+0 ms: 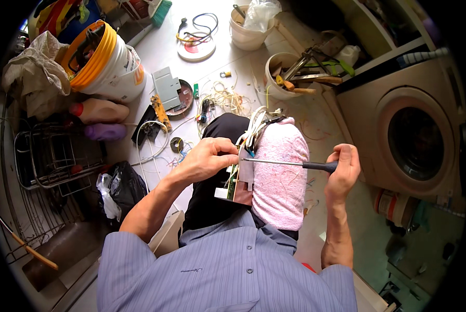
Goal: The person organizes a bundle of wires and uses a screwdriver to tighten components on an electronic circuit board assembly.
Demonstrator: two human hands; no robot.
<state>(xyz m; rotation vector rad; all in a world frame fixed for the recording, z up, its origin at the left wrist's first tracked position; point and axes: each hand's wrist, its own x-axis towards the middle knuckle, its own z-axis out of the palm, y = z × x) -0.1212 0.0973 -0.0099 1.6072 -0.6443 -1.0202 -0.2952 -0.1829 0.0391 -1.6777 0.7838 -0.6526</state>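
Note:
My right hand (343, 171) is closed around the dark handle of a screwdriver (280, 163). Its long metal shaft points left, and the tip meets the upper part of a circuit board assembly (242, 182) resting between my thighs. My left hand (210, 159) is closed at the left edge of that assembly, thumb and fingers gripping it. A bundle of white wires (255, 125) rises from the board's far end. Under the screwdriver, a pink towel (281, 182) covers my right thigh. The exact spot under the tip is too small to make out.
Loose wires (225, 99), a grey metal plate (168, 86) and a round tray (183, 101) lie on the floor ahead. A tool bucket (280, 88) stands ahead right, a white-and-orange bucket (124, 78) at left. The washing machine (368, 112) is at right, a wire rack (46, 156) at left.

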